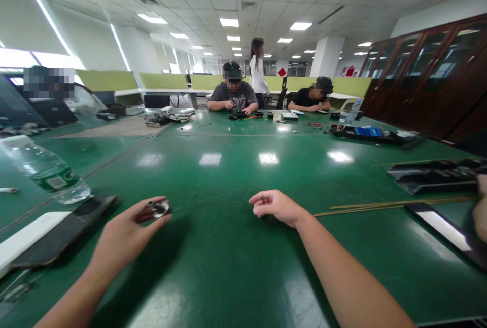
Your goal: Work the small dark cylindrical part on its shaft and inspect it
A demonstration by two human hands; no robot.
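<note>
My left hand is closed around a small round metal part, pinched between thumb and fingers above the green table. The part has a shiny rim and a short dark piece beside it; its exact kind is not clear, and my fingers cover some of it. To the right, my right hand hovers over or rests on the tabletop, palm turned inward. Its fingers are loosely bent and apart, with nothing visible in them. Thin brown rods lie just beyond my right wrist.
A water bottle leans at the left, near a dark phone-like slab and a white block. Black channel-shaped pieces and a dark flat device lie right, beside another person's hand. People sit across the green table.
</note>
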